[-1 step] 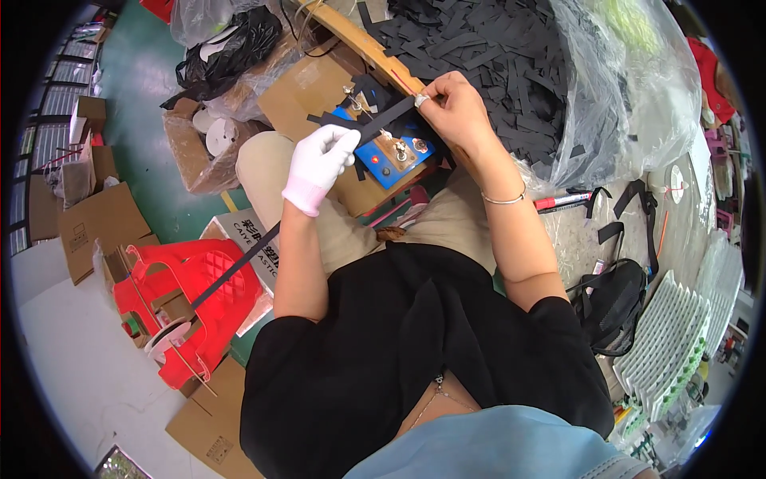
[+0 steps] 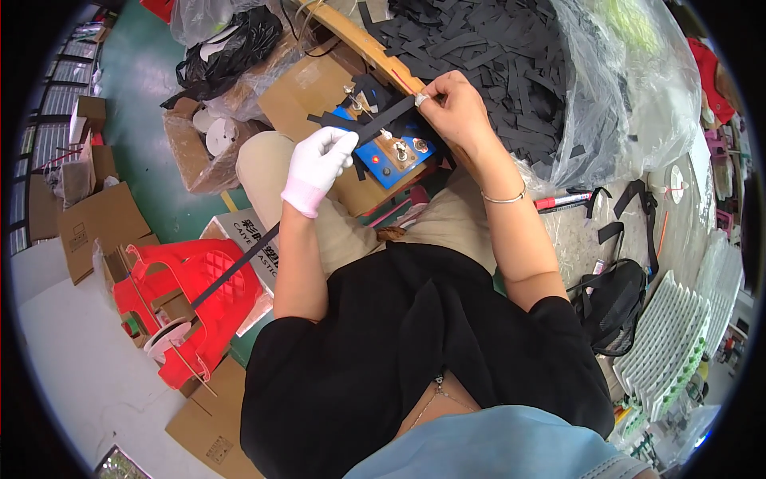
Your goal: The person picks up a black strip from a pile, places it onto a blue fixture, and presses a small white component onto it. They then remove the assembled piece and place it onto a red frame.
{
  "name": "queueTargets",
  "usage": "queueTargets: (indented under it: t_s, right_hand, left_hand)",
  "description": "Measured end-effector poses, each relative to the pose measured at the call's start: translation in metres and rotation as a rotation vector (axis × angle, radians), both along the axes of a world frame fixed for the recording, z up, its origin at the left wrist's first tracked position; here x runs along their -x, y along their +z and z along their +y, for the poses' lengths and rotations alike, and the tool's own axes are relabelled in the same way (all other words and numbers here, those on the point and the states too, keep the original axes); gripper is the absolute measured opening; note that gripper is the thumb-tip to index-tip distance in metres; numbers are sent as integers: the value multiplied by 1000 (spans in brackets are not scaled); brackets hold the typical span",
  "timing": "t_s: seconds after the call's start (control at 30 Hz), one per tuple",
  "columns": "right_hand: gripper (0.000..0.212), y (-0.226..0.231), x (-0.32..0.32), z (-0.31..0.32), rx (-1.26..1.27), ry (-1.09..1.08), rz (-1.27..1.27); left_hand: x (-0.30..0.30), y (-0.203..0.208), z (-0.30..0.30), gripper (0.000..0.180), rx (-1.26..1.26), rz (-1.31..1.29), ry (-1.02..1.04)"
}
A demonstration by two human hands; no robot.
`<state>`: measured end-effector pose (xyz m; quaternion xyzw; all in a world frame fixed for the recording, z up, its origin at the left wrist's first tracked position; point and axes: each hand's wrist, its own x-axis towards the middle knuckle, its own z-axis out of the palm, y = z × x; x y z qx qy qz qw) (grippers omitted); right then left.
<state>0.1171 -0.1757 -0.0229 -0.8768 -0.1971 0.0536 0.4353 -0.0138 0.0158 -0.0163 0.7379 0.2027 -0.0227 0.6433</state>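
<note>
A flat black strap (image 2: 386, 124) is stretched between my hands over a small blue machine (image 2: 392, 177) with a lit red lamp and metal posts on top. My left hand (image 2: 319, 164), in a white glove with a pink cuff, pinches the strap at the machine's near left. Bare except for a white wrapping on a digit, my right hand (image 2: 456, 110) grips the strap's far end beside a wooden edge. Behind my left forearm the strap runs down to a white reel (image 2: 167, 342) at an upturned red plastic stool (image 2: 227, 294).
Cut black strips (image 2: 495, 68) fill a clear plastic bag (image 2: 602, 120) beyond my right hand. A wooden board edge (image 2: 359, 40) borders them. Left of my knee stands an open carton (image 2: 195, 164) with white rolls. A red marker (image 2: 562, 200) and black mesh bag (image 2: 616, 307) lie at right.
</note>
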Motion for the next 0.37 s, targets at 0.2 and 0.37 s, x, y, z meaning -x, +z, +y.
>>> queueTargets:
  t_s: [0.2, 0.37]
  right_hand:
    - [17, 0, -2, 3, 81, -30, -47]
    - [17, 0, -2, 3, 94, -23, -50]
  left_hand:
    - [7, -14, 8, 17, -19, 50, -2]
    - [3, -21, 7, 20, -96, 48, 18]
